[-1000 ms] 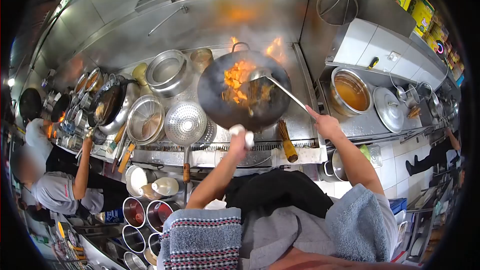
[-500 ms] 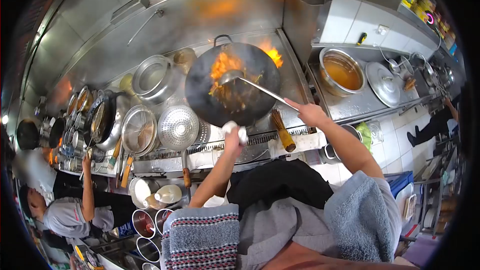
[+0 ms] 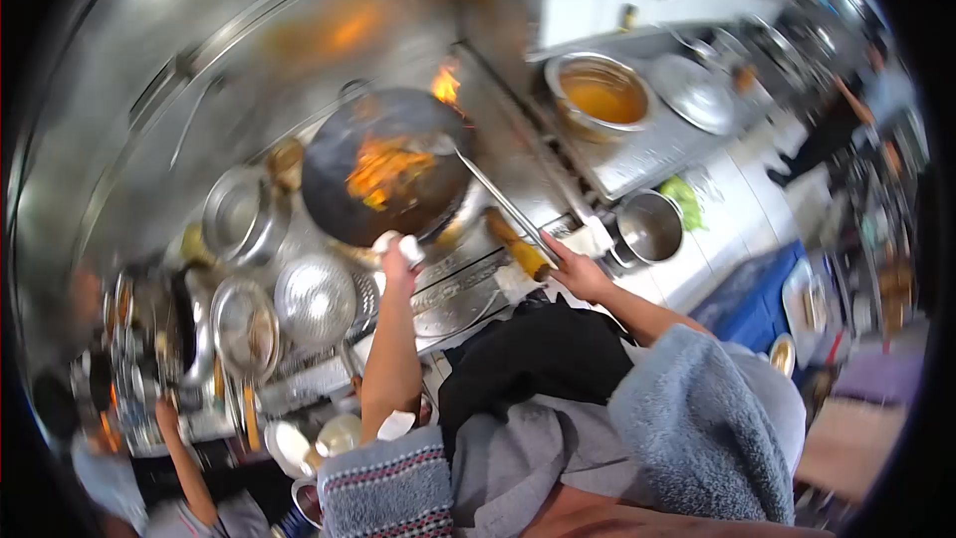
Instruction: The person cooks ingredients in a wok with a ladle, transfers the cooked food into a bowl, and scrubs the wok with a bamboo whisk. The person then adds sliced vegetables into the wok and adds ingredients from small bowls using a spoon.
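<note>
Remotely, through the head camera, I enter the following. Wok (image 3: 327,154): dark, round, over the range in front of the steel back wall; flat or tilted, I cannot tell. Food (image 3: 383,174): orange pieces, heaped in the wok. Flame (image 3: 446,87): at the far right of the rim. Ladle (image 3: 498,193): long metal handle, its head over the wok's right side, too blurred for me to say whether it touches the food.

Hazards, by my judgement: scorched food, if pieces rest too long on hot metal; spillage over the near rim, if the wok tips sharply; a slipping wok, if the white cloth (image 3: 409,250) shifts; burns, if that cloth is too thin or the flame spreads toward the ladle. The brush (image 3: 520,249), lying just beside the right hand (image 3: 580,271), could be knocked by a low sweep.

Left hand (image 3: 397,261): clamped on the cloth at the wok's near rim, forearm nearly upright in my view. Right hand: wrapped about the ladle handle's near end, index finger along the shaft, forearm slanting in from the lower right. The hands stand well apart, with the brush between them.
</note>
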Demonstrator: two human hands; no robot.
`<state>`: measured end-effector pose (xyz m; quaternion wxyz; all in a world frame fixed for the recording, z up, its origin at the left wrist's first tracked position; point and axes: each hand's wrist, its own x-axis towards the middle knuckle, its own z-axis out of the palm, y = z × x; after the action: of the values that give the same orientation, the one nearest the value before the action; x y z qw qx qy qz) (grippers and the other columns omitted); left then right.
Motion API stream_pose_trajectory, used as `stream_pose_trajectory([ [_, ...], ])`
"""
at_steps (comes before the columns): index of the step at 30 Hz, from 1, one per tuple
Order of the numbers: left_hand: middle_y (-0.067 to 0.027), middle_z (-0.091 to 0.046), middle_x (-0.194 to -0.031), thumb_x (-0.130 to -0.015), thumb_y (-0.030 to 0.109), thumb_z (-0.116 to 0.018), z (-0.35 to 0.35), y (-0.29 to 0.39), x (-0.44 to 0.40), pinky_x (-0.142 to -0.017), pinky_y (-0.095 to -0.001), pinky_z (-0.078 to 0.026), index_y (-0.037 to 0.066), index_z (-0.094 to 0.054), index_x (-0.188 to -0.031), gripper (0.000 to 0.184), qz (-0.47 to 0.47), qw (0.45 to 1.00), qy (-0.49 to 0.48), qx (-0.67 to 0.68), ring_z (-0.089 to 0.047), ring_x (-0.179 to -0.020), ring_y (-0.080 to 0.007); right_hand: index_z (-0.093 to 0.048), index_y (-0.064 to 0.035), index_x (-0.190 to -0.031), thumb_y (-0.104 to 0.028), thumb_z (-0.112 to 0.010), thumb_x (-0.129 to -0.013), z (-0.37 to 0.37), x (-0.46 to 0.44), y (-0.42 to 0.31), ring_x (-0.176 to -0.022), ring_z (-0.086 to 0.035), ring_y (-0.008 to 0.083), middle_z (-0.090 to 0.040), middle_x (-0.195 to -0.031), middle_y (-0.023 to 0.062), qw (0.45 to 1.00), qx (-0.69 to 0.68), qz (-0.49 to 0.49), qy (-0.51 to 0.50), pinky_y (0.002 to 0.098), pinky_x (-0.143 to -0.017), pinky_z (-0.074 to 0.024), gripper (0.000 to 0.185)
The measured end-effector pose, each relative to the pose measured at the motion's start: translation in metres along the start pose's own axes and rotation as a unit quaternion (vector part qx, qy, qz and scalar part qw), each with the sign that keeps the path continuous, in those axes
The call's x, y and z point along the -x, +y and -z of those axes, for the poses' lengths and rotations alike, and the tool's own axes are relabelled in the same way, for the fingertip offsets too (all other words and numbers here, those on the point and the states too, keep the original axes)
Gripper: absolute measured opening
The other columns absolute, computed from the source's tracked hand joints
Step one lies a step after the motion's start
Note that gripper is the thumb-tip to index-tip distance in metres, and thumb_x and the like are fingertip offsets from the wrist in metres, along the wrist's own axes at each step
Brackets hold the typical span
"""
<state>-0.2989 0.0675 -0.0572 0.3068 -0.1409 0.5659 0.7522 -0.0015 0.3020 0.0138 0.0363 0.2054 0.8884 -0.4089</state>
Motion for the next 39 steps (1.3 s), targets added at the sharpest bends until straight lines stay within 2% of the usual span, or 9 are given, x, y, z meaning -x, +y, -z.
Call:
stream_pose_trajectory([
  [5,-0.0017,-0.061,-0.075,-0.09,0.048,-0.054,0.02,-0.002,-0.01,-0.05,-0.0293,-0.045,0.019,-0.057,-0.096,0.03,0.07,0.993,-0.094,0.028,-0.061,-0.062,-0.0183,-0.007,-0.0327,-0.154,-0.007,-0.058,-0.089,0.06,0.019,0.0,-0.06,-0.056,0.0179,-0.053,-0.068,0.01,0.94,-0.307,-0.09,0.115,0.0364,-0.054,-0.0493,0.087],
  [10,-0.005,-0.064,-0.075,-0.088,0.06,-0.053,0.013,0.007,-0.004,-0.054,-0.0298,-0.049,0.011,-0.058,-0.101,0.051,0.097,0.992,-0.072,0.025,-0.063,-0.063,-0.0177,-0.004,-0.012,-0.154,-0.004,-0.058,-0.087,0.135,-0.004,0.021,-0.056,-0.055,0.0163,-0.055,-0.073,0.0098,0.945,-0.126,-0.149,0.263,0.0345,-0.049,-0.0482,0.086],
  [14,-0.0068,-0.064,-0.078,-0.089,0.059,-0.053,0.007,0.025,0.01,-0.059,-0.0321,-0.052,0.011,-0.057,-0.104,0.051,0.152,0.984,-0.089,-0.007,-0.064,-0.067,-0.0206,-0.013,-0.0112,-0.154,-0.006,-0.059,-0.088,0.166,0.0,0.029,-0.052,-0.05,0.0149,-0.052,-0.068,0.0048,0.862,-0.441,-0.152,0.199,0.0319,-0.044,-0.0447,0.08],
  [19,-0.0037,-0.065,-0.08,-0.095,0.036,-0.049,0.003,0.012,-0.006,-0.057,-0.0317,-0.051,0.014,-0.058,-0.098,0.024,0.09,0.989,-0.067,0.1,-0.066,-0.072,-0.0236,-0.015,-0.0129,-0.153,-0.003,-0.054,-0.084,0.117,0.004,0.046,-0.071,-0.062,0.023,-0.059,-0.121,0.0242,0.946,0.072,-0.033,0.315,0.0344,-0.066,-0.0517,0.08],
  [22,-0.0023,-0.063,-0.079,-0.095,0.03,-0.047,0.005,0.011,0.039,-0.052,-0.0323,-0.047,0.018,-0.057,-0.095,0.016,0.053,0.99,-0.081,0.099,-0.064,-0.068,-0.0221,-0.018,-0.0173,-0.154,0.002,-0.049,-0.085,0.117,0.034,-0.025,-0.057,-0.057,0.0162,-0.062,-0.086,0.0138,0.976,-0.091,0.005,0.2,0.0318,-0.053,-0.0479,0.079],
  [25,-0.0012,-0.061,-0.077,-0.095,0.028,-0.047,-0.03,0.042,0.118,-0.054,-0.0358,-0.046,0.019,-0.057,-0.094,0.013,0.093,0.991,0.021,0.091,-0.063,-0.066,-0.021,-0.019,-0.02,-0.154,0.006,-0.047,-0.085,0.12,0.049,-0.073,-0.044,-0.046,0.0089,-0.044,-0.06,-0.0005,0.955,-0.289,-0.061,-0.008,0.027,-0.043,-0.0409,0.078],
  [32,-0.0017,-0.061,-0.079,-0.098,0.032,-0.042,-0.025,0.031,0.122,-0.046,-0.0349,-0.044,0.018,-0.054,-0.102,0.018,0.082,0.991,-0.002,0.109,-0.06,-0.062,-0.0207,-0.015,-0.0226,-0.155,0.0,-0.049,-0.088,0.137,0.029,-0.107,-0.048,-0.045,0.0095,-0.043,-0.058,-0.0021,0.967,-0.16,0.005,-0.2,0.0276,-0.047,-0.0428,0.078],
  [37,-0.0046,-0.062,-0.086,-0.095,0.025,-0.048,-0.031,0.044,0.075,-0.056,-0.0364,-0.052,0.012,-0.054,-0.101,0.015,0.032,0.992,-0.008,0.125,-0.062,-0.07,-0.0205,-0.012,-0.025,-0.155,-0.004,-0.047,-0.084,0.168,-0.008,-0.135,-0.047,-0.056,0.0196,-0.059,-0.067,0.0097,0.943,0.107,0.016,-0.316,0.035,-0.053,-0.0489,0.082],
  [39,-0.0054,-0.063,-0.084,-0.093,0.029,-0.05,-0.03,0.026,0.039,-0.049,-0.0357,-0.042,0.012,-0.056,-0.1,0.019,0.051,0.994,0.041,0.089,-0.06,-0.063,-0.0206,-0.009,-0.027,-0.155,-0.002,-0.044,-0.081,0.117,-0.051,-0.097,-0.056,-0.062,0.0267,-0.062,-0.074,0.0161,0.92,0.28,0.154,-0.227,0.0401,-0.057,-0.051,0.086],
])
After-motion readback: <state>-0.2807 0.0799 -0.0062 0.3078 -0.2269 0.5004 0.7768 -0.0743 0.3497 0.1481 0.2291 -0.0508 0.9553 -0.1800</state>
